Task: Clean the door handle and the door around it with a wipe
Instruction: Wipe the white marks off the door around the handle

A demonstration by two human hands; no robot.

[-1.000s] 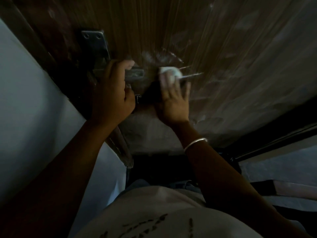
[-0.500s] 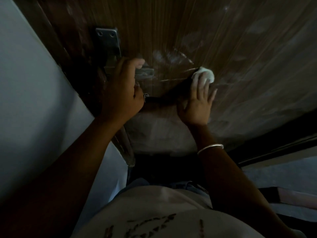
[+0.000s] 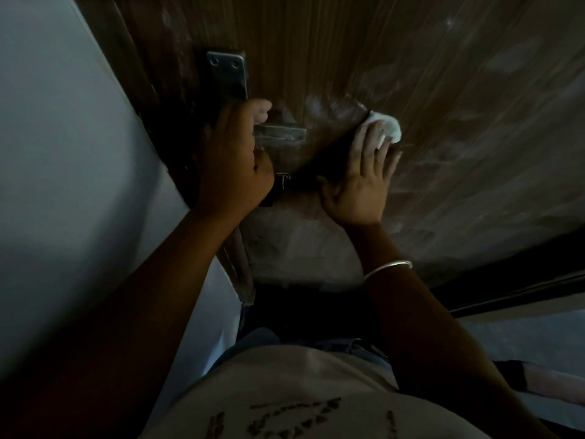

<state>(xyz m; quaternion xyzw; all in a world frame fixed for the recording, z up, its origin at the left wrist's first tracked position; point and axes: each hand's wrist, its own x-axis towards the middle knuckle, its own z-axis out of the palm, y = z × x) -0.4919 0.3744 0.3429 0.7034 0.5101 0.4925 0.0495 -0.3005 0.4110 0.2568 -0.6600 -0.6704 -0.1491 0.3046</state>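
Note:
A brown wood-grain door (image 3: pixel 395 58) fills the upper view, streaked with pale smears. A metal handle plate (image 3: pixel 229 74) is screwed to it at the upper left, and its lever (image 3: pixel 281 134) sticks out to the right. My left hand (image 3: pixel 234 166) grips the lever near the plate, fingers curled round it. My right hand (image 3: pixel 364 182) lies flat on the door to the right of the lever, straight fingers pressing a white wipe (image 3: pixel 387 129) against the wood.
A pale wall (image 3: pixel 63 185) and the dark door frame (image 3: pixel 142 99) run along the left. The door's lower edge and a dark threshold strip (image 3: pixel 506 289) lie at the lower right, with grey floor (image 3: pixel 522 337) beyond. A bangle (image 3: pixel 386 269) circles my right wrist.
My right hand has slid the wipe to the right across the door, away from the lever. My left hand has kept its grip on the lever.

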